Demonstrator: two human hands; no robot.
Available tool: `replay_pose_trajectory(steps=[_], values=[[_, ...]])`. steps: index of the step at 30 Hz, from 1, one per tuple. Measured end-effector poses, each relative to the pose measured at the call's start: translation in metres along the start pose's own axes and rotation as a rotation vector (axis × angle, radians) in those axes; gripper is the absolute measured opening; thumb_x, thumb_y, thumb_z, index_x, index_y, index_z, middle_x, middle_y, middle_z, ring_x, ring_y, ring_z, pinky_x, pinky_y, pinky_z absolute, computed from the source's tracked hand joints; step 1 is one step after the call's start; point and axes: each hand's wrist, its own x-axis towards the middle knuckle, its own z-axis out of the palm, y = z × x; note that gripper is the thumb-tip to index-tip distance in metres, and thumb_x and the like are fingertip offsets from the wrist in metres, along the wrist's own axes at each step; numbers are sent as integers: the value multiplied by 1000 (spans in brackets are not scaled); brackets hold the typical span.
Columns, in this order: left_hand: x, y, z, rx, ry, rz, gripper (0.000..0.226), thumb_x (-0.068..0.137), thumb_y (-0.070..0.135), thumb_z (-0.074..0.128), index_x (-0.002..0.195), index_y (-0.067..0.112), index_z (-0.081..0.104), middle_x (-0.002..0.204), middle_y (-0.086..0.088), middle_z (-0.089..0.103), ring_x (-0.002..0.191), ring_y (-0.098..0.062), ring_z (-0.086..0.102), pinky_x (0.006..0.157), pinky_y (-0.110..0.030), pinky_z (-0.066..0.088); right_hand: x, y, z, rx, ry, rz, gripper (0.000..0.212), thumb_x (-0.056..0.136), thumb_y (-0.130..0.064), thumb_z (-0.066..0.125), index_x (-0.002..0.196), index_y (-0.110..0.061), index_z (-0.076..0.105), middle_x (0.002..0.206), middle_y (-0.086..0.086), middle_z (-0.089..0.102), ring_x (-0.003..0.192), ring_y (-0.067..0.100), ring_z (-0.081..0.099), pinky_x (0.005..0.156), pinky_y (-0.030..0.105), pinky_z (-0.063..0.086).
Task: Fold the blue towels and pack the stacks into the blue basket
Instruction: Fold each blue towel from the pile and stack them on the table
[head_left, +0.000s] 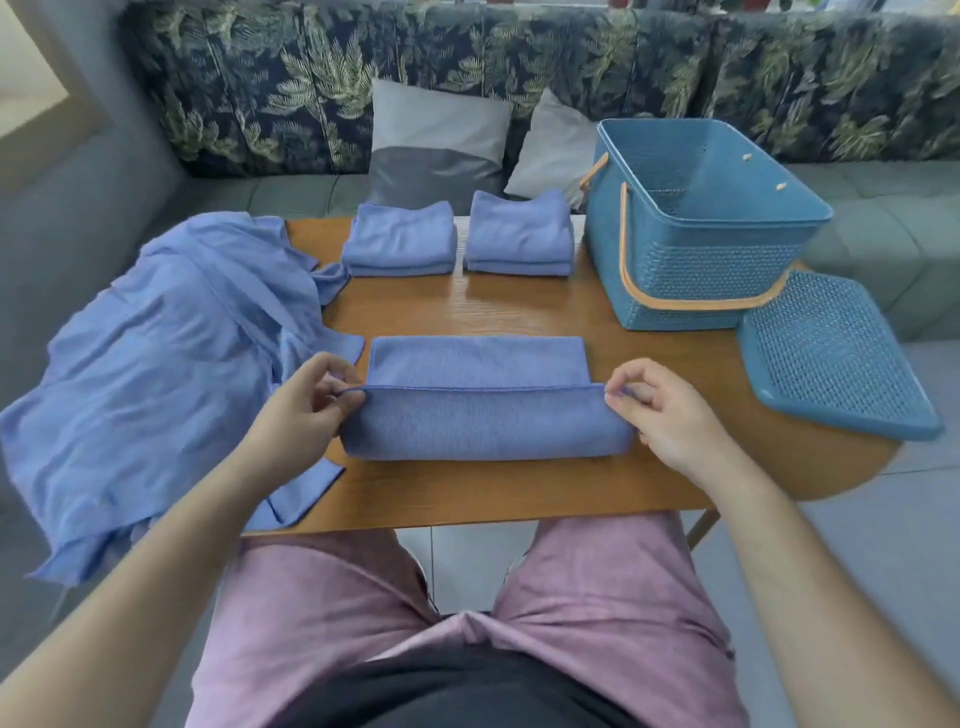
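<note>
Both bare forearms reach forward and converge on the half-folded towel (483, 421). The left hand (306, 400) sits at the towel's left end, thumb and forefinger pinching the corner of its hemmed top edge, the other fingers (332, 371) curled above. The right hand (660, 410) mirrors it at the towel's right end, pinching the opposite corner of the same edge, its remaining fingers loosely curled. Both wrists lie on the near side of the towel.
</note>
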Motion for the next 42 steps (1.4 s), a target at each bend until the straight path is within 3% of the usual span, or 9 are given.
replay_pose_trajectory(steps=[5, 12, 15, 18, 23, 28, 33, 40, 42], values=[[32, -1, 8, 75, 26, -4, 22, 98, 14, 59, 87, 32, 65, 72, 10, 60, 58, -5, 49, 65, -23, 42, 38, -6, 13, -241, 47, 7, 47, 98, -5, 48, 80, -41, 73, 93, -23, 70, 86, -3, 61, 71, 8, 39], [74, -1, 22, 188, 91, 33, 27, 101, 10, 52, 96, 27, 73, 103, 11, 62, 99, 6, 53, 81, -2, 36, 76, 9, 30, -239, 96, -40, 43, 93, -3, 49, 94, -40, 70, 90, -29, 56, 60, 4, 50, 55, 13, 38], [89, -3, 29, 213, 102, 88, 26, 100, 8, 51, 101, 22, 72, 102, 15, 61, 99, 9, 53, 84, -1, 35, 87, 17, 34, -277, 108, -45, 32, 93, -11, 56, 98, -40, 69, 100, -30, 56, 79, -4, 58, 67, 7, 39], [103, -10, 34, 257, 108, 116, 26, 99, 6, 50, 104, 20, 72, 100, 15, 58, 97, 2, 54, 87, -3, 35, 97, 27, 38, -322, 96, -45, 27, 93, -14, 60, 104, -37, 69, 106, -31, 56, 99, -13, 55, 83, 4, 37], [119, -25, 42, 321, 127, 146, 24, 100, 5, 51, 105, 14, 73, 103, 8, 55, 91, -1, 50, 87, -6, 37, 107, 35, 41, -441, 108, -25, 27, 92, -24, 62, 118, -35, 65, 110, -26, 50, 102, 1, 57, 82, 19, 40], [114, -35, 47, 455, 112, 173, 22, 97, 23, 63, 116, 18, 73, 129, 1, 60, 114, -20, 58, 99, -43, 47, 99, 39, 51, -826, 60, 67, 51, 97, -57, 46, 145, -39, 48, 144, -11, 38, 123, 24, 47, 100, 42, 42], [102, -44, 45, 741, -139, 95, 74, 93, 79, 26, 157, 42, 24, 165, 17, 16, 154, -9, 10, 122, -40, 14, 90, 45, 59, -1036, 49, 140, 74, 91, -80, 13, 157, -47, 20, 167, -12, 18, 151, 23, 13, 116, 48, 17], [105, -34, 50, 845, -160, -54, 102, 82, 89, 17, 161, 26, 5, 168, -8, -16, 155, -21, -13, 126, -42, -2, 92, 37, 59, -1059, 6, 224, 83, 92, -79, 9, 162, -36, 6, 171, -8, 1, 157, 17, -7, 126, 49, -1], [106, -21, 55, 865, -126, 50, 97, 88, 84, 19, 162, 22, 6, 167, -9, -15, 154, -22, -16, 126, -43, -3, 91, 23, 65, -1136, 83, 224, 78, 98, -70, 17, 163, -30, 7, 171, 2, 0, 157, 25, -6, 126, 51, 0]])
